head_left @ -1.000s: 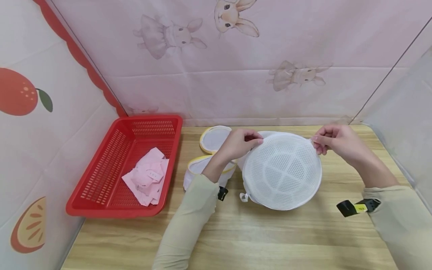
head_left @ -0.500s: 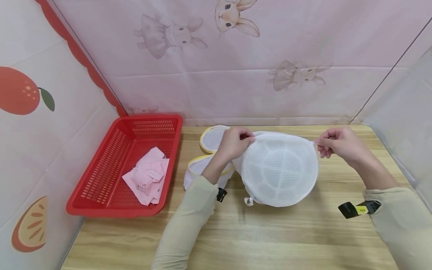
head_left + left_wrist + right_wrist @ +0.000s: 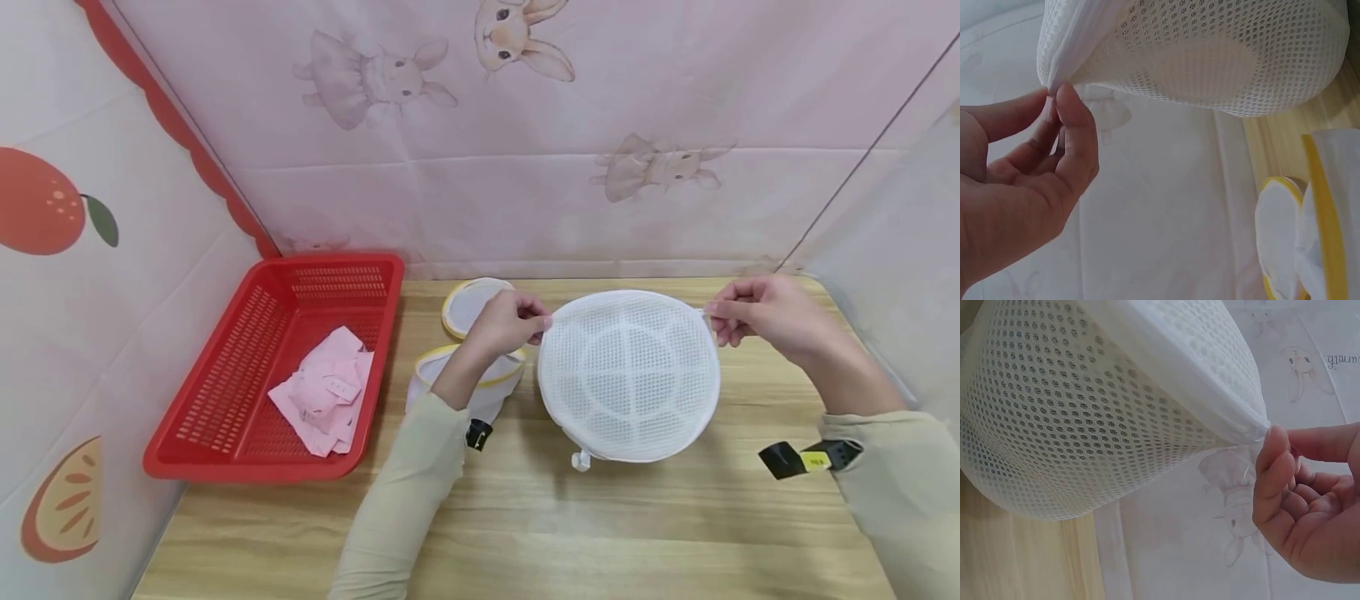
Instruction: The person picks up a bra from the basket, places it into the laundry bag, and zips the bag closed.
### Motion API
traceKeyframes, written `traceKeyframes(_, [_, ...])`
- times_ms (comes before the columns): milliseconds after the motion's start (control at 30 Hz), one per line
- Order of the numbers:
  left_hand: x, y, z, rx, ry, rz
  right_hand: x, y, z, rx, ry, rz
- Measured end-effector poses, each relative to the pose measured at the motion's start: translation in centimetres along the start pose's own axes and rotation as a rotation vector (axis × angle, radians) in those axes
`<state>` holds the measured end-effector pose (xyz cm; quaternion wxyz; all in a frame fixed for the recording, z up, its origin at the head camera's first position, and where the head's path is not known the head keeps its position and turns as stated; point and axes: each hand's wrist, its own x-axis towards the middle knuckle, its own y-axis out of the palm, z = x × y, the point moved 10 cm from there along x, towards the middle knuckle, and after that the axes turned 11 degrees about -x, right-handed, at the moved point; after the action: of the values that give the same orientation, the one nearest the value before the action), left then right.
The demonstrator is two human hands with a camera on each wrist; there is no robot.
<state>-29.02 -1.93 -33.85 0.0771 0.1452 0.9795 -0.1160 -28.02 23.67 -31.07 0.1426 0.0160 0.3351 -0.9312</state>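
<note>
A white mesh laundry bag (image 3: 630,375), rounded and puffed out, is held up at the table's back with its round mesh face toward me. My left hand (image 3: 506,321) pinches the bag's upper left edge between thumb and forefinger; the left wrist view shows the cloth gathered at those fingertips (image 3: 1067,94). At the upper right edge, my right hand (image 3: 772,317) pinches the end of the zipper band (image 3: 1179,369), its other fingers curled. A small white tab (image 3: 581,460) hangs from the bag's lower left. Through the mesh in the left wrist view, a pale round shape shows.
Left of the bag lies a white bag with yellow trim (image 3: 495,375), its round lid (image 3: 472,307) flipped back and partly behind my left hand. A red plastic basket (image 3: 386,367) farther left holds pink folded cloth (image 3: 326,392). Printed cloth walls (image 3: 450,217) border the wooden table (image 3: 600,542).
My left hand has moved left, away from the bag's top to its upper left edge. The bag's face sagged, then spread round again. The right hand has shifted slightly right, still pinching.
</note>
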Motion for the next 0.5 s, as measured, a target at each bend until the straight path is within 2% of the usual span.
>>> traceKeyframes(67, [0.3,0.3,0.3,-0.014,0.01,0.026,0.2,0.2,-0.1,-0.024,0.004,0.011])
traceKeyframes(167, [0.8,0.4,0.3,0.03,0.038,0.016,0.5,0.4,-0.3,-0.019,-0.006,0.015])
traceKeyframes(333, [1.2,0.2,-0.8,0.129,0.097,-0.023,0.9,0.5,-0.2,-0.042,-0.027,-0.002])
traceKeyframes(500, [1.6,0.7,-2.0,0.144,0.144,0.006,1.3,0.6,0.0,-0.033,-0.021,-0.015])
